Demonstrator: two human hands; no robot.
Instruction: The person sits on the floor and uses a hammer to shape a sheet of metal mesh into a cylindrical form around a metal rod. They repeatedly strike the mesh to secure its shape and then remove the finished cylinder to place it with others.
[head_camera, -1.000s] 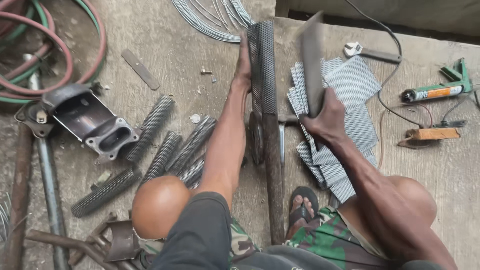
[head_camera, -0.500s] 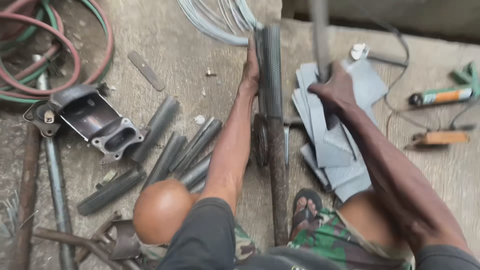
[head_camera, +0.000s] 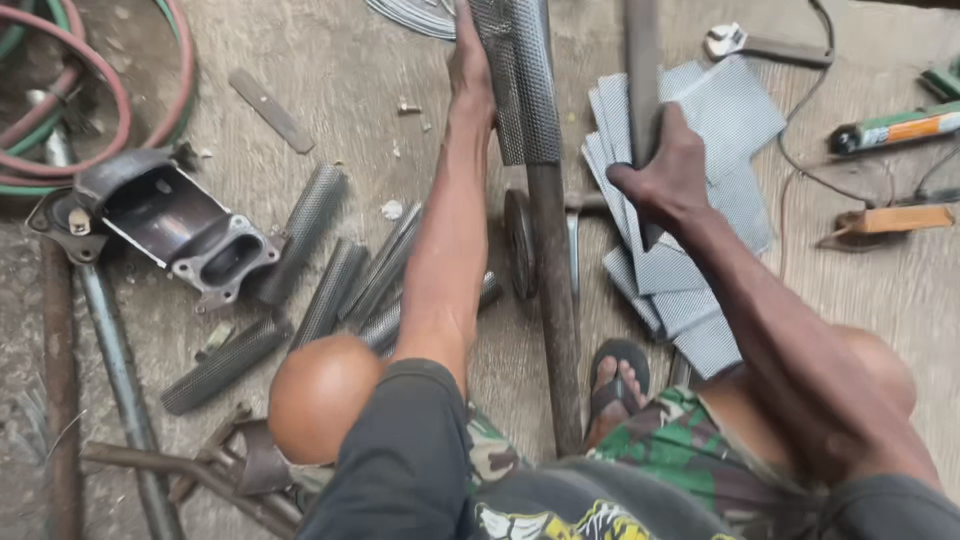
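The person wears a dark grey short-sleeved shirt (head_camera: 400, 470) with a yellow-and-white printed graphic (head_camera: 560, 522) on the chest. Green camouflage-pattern shorts (head_camera: 690, 440) cover the upper legs; both knees are bare. One foot wears a black open-toed rubber sandal (head_camera: 612, 385). Both forearms and both hands are bare: no gloves, watch or rings.
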